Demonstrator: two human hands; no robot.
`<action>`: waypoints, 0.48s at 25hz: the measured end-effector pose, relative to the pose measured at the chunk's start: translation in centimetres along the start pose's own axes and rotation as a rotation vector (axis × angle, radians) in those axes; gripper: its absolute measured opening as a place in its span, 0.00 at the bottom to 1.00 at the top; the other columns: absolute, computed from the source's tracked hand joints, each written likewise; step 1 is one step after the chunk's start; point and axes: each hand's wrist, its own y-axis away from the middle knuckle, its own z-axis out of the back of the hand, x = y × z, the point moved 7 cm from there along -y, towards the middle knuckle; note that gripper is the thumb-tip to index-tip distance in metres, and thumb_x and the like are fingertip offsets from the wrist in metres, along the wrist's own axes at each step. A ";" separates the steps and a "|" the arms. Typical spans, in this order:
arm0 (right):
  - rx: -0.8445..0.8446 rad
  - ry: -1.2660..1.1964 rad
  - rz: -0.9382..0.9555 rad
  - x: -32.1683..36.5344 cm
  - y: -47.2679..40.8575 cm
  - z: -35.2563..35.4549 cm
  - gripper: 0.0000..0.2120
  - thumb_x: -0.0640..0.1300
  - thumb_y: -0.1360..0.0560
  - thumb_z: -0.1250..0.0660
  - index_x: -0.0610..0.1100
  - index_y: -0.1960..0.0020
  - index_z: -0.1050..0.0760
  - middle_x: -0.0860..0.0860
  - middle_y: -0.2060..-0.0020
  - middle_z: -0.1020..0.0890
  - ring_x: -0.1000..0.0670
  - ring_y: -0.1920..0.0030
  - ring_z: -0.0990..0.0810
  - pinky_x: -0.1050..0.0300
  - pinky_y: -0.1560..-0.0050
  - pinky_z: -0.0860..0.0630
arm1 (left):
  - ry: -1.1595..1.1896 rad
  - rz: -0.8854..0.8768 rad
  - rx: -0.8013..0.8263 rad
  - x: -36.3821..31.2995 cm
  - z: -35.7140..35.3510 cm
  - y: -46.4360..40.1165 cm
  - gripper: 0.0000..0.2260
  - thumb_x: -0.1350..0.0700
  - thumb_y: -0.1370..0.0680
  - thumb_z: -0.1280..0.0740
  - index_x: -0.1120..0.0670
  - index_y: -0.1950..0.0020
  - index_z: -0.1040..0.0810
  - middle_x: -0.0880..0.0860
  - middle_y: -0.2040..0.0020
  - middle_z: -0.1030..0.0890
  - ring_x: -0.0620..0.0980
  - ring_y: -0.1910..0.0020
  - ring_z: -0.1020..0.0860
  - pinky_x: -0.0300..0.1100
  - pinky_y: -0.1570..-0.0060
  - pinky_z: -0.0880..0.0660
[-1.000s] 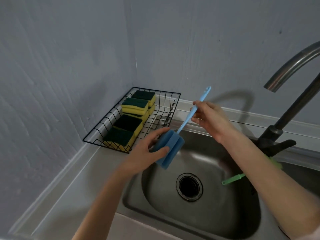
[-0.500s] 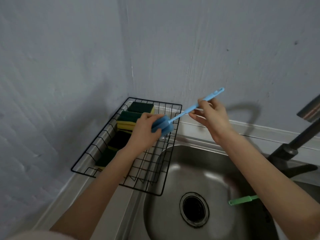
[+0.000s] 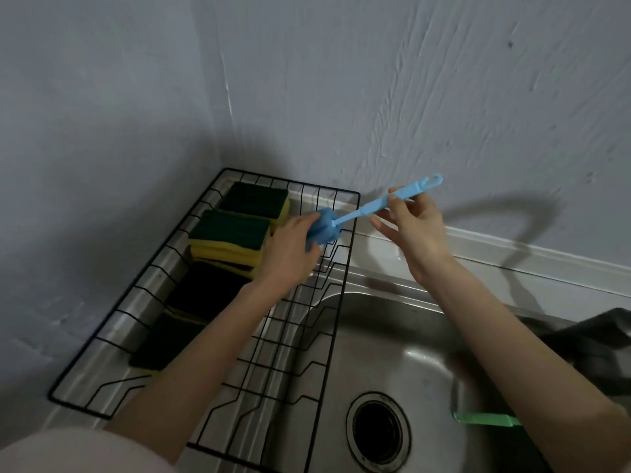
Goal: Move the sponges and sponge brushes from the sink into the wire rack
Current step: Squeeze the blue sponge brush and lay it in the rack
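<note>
Overhead, both hands hold the blue sponge brush point(image 3: 345, 218) above the wire rack point(image 3: 309, 339)'s far end.

Left hand point(image 3: 290, 250) clenches the foam head, hiding most of it; right hand point(image 3: 415, 227) pinches the handle, other fingers spread. Sponges point(image 3: 228, 233) fill the rack's left side, partly behind the forearm. A green handle point(image 3: 485, 419) lies in the sink point(image 3: 392, 339), its head hidden.

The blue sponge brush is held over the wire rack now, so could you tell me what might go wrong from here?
1. The blue sponge brush is long; its handle juts past the wire rack edge and may tip toward the sink.
2. The stacked sponges beside the left hand could be knocked.
3. The green brush remains in the sink, half hidden by the right forearm.
</note>
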 end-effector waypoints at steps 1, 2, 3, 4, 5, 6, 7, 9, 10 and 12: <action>0.017 0.019 -0.025 -0.7 -0.2 -0.2 0.04 0.39 0.23 0.42 0.42 0.48 0.31 0.43 0.50 0.25 0.53 0.55 0.20 0.63 0.56 0.19 | 0.019 0.008 0.022 0.3 -0.5 -0.1 0.23 0.61 0.25 0.39 0.55 0.31 0.38 0.56 0.31 0.32 0.54 0.35 0.31 0.50 0.33 0.32; 0.025 0.031 -0.049 -1.3 -0.3 -0.4 0.04 0.39 0.23 0.42 0.42 0.48 0.31 0.43 0.50 0.25 0.52 0.54 0.20 0.61 0.55 0.19 | 0.028 0.010 0.045 0.5 -0.8 -0.1 0.23 0.61 0.24 0.40 0.56 0.30 0.40 0.56 0.30 0.33 0.54 0.35 0.31 0.48 0.34 0.32; 0.023 0.029 -0.066 -1.8 -0.4 -0.4 0.04 0.39 0.23 0.42 0.42 0.48 0.31 0.42 0.50 0.25 0.51 0.52 0.20 0.59 0.54 0.19 | 0.031 0.006 0.066 0.6 -1.0 -0.1 0.23 0.61 0.24 0.40 0.56 0.29 0.41 0.56 0.29 0.34 0.54 0.35 0.31 0.46 0.36 0.33; 0.017 0.016 -0.076 -2.1 -0.5 -0.4 0.05 0.39 0.22 0.42 0.42 0.48 0.31 0.42 0.50 0.24 0.49 0.51 0.21 0.58 0.52 0.19 | 0.038 0.002 0.079 0.6 -1.2 -0.1 0.24 0.61 0.24 0.40 0.56 0.29 0.42 0.55 0.29 0.34 0.53 0.35 0.31 0.44 0.36 0.33; 0.008 0.001 -0.081 -2.4 -0.5 -0.2 0.05 0.39 0.22 0.42 0.41 0.47 0.32 0.43 0.50 0.24 0.47 0.49 0.21 0.57 0.51 0.20 | 0.047 -0.001 0.089 0.6 -1.3 0.0 0.24 0.61 0.24 0.41 0.56 0.29 0.42 0.55 0.28 0.35 0.53 0.34 0.32 0.43 0.36 0.34; 0.000 -0.006 -0.086 -2.5 -0.5 -0.1 0.05 0.39 0.22 0.42 0.41 0.47 0.32 0.43 0.51 0.24 0.47 0.48 0.22 0.56 0.50 0.21 | 0.052 -0.004 0.093 0.5 -1.2 0.1 0.24 0.61 0.24 0.41 0.56 0.29 0.42 0.55 0.28 0.36 0.52 0.34 0.32 0.42 0.36 0.35; -0.004 0.001 -0.092 -2.5 -0.5 0.0 0.05 0.39 0.23 0.42 0.40 0.47 0.32 0.43 0.51 0.24 0.46 0.47 0.22 0.56 0.49 0.21 | 0.052 -0.007 0.092 0.4 -1.1 0.1 0.24 0.61 0.24 0.41 0.55 0.29 0.42 0.55 0.28 0.35 0.52 0.33 0.32 0.41 0.36 0.35; -0.001 0.055 -0.095 -2.2 -0.4 0.2 0.07 0.38 0.23 0.41 0.41 0.45 0.33 0.44 0.51 0.24 0.47 0.47 0.22 0.56 0.48 0.23 | 0.059 -0.005 0.081 0.0 -0.5 0.2 0.23 0.62 0.24 0.40 0.55 0.30 0.40 0.55 0.30 0.33 0.52 0.35 0.32 0.41 0.38 0.34; 0.006 0.091 -0.091 -1.9 0.0 0.3 0.10 0.38 0.23 0.41 0.40 0.42 0.34 0.44 0.50 0.24 0.47 0.46 0.22 0.56 0.47 0.24 | 0.067 -0.003 0.070 -0.3 0.0 0.5 0.22 0.62 0.24 0.40 0.55 0.30 0.39 0.55 0.32 0.31 0.52 0.35 0.31 0.41 0.39 0.33; 0.008 0.155 -0.099 -1.3 0.8 0.7 0.18 0.38 0.24 0.41 0.40 0.35 0.38 0.44 0.48 0.26 0.47 0.45 0.24 0.54 0.43 0.25 | 0.069 -0.009 0.063 -0.9 0.7 1.2 0.22 0.63 0.24 0.41 0.54 0.31 0.38 0.57 0.33 0.29 0.53 0.37 0.30 0.43 0.39 0.32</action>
